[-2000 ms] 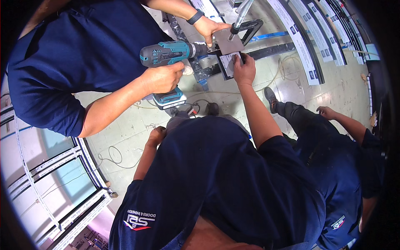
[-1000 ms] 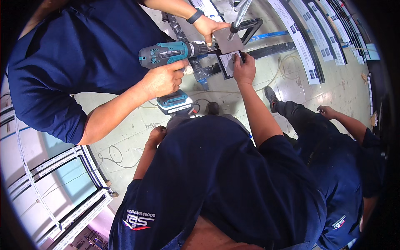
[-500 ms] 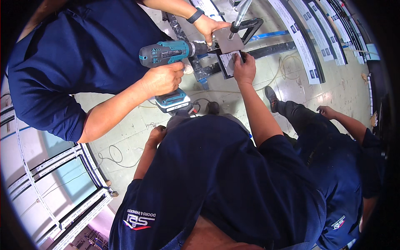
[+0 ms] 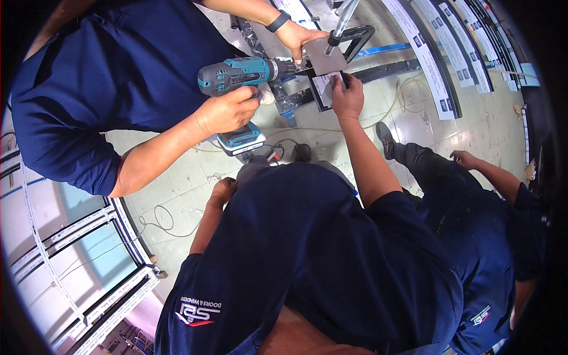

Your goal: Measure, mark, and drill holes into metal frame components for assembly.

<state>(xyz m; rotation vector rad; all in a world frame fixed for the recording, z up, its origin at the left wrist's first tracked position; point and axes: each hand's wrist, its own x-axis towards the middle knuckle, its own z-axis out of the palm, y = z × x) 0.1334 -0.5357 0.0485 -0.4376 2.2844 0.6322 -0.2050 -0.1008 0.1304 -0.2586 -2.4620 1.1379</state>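
Note:
My right hand (image 4: 347, 96) closes around the end of a dark bar with a white label (image 4: 324, 90), thumb on top and fingers over its right edge. A grey-brown square plate (image 4: 324, 57) lies over that bar, with a black clamp (image 4: 358, 42) and its threaded screw pressing on it. My left hand (image 4: 223, 190) hangs low beside my thigh, its fingers mostly hidden. From the left, a co-worker's hand holds a teal and black cordless drill (image 4: 236, 76), its chuck up against the bar's left side. The co-worker's other hand (image 4: 296, 40) rests on the plate's left edge.
Another person (image 4: 479, 219) stands close at my right. Long white-labelled profiles (image 4: 426, 59) lie in rows at the far right. A thin hose (image 4: 390, 109) and a loose cord (image 4: 160, 222) cross the tiled floor. White-edged frames (image 4: 77, 254) stand at the left.
The co-worker's grip on the drill has shifted slightly, and the drill's battery end has swung a little to the left. My hands have stayed in place.

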